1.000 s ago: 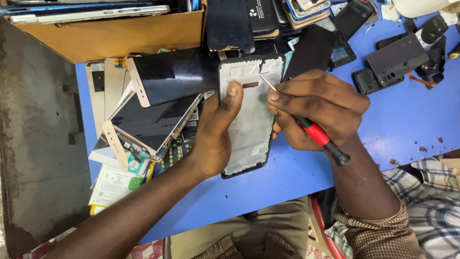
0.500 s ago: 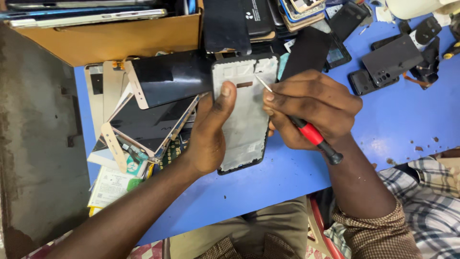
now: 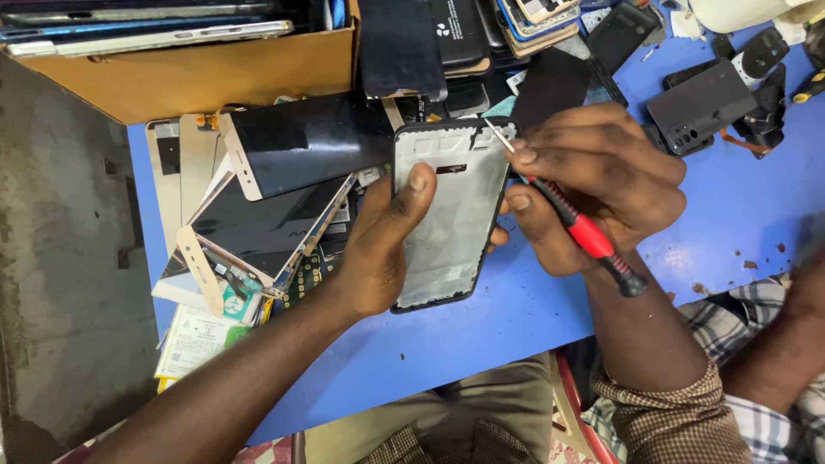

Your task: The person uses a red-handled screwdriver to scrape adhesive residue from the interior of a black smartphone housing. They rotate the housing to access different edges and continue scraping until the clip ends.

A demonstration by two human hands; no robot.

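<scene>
Both hands work at a phone frame (image 3: 451,215) lying face down on the blue table (image 3: 730,223), its black rim around a pale grey metal inner plate. Left hand (image 3: 378,249) is curled around the frame's left edge, with the thumb pressed flat on the plate near the top and the fingers tucked under the far side, so it grips the frame and holds it slightly raised off the table. Right hand (image 3: 601,185) is closed around a screwdriver (image 3: 571,219) with a red and black handle; the thin metal shaft runs up and to the left between the fingertips, and its tip sits at the frame's upper right corner, touching or just above the plate. Just left of the frame lies a heap of phone screens (image 3: 284,189), dark glass with gold-coloured edges, overlapping one another, with a green circuit board (image 3: 309,271) peeking out beneath them. Behind that heap stands a cardboard box (image 3: 198,73) with more flat phone parts stacked in it. Near the table's far right side rest several black phone back covers (image 3: 700,103) and other dark parts, well apart from the frame. At the lower right edge another person's forearm in a checked sleeve (image 3: 778,361) comes into view beside the right arm.
</scene>
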